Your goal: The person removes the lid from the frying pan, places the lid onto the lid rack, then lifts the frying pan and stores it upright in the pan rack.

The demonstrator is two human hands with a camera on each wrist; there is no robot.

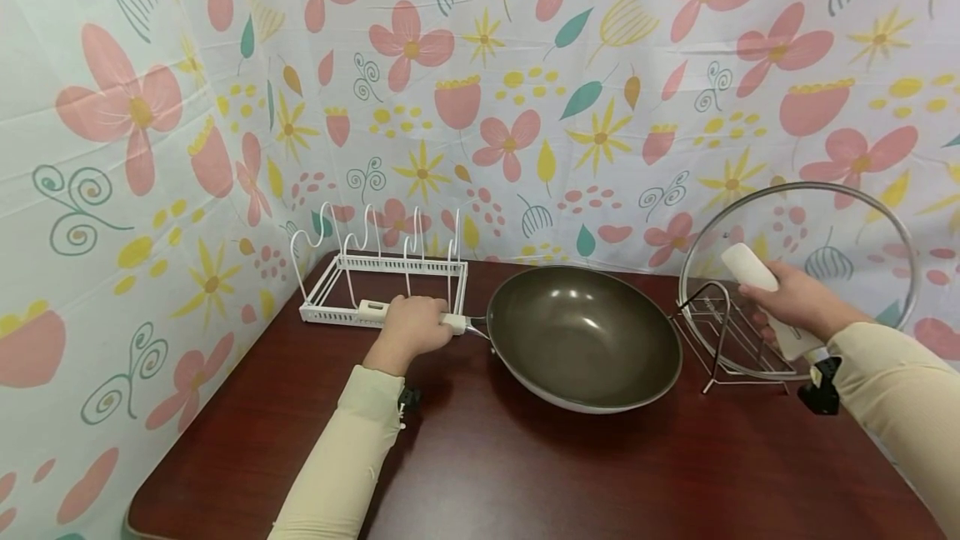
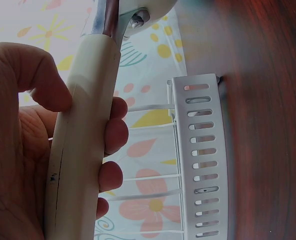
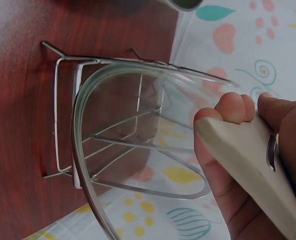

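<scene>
My left hand (image 1: 414, 325) grips the cream handle (image 2: 83, 125) of a dark-coated wok (image 1: 585, 344), thumb on one side and fingertips curled round the other. The wok faces up over the table's middle; whether its base touches the table I cannot tell. On the right, my right hand (image 1: 798, 302) holds the cream handle (image 3: 243, 160) of a glass lid (image 1: 832, 223) with a metal rim. The lid stands on edge, nearly upright, its lower rim (image 3: 78, 145) within a metal wire rack (image 1: 720, 340). Part of the wire rack is behind the lid and hand.
A white rack (image 1: 318, 317) with tall wire dividers stands at the back left, its front rail just behind the wok's handle. Dark reddish wood table (image 1: 480, 473) lies beneath everything. A flower-patterned curtain (image 1: 480, 48) hangs along the back and left.
</scene>
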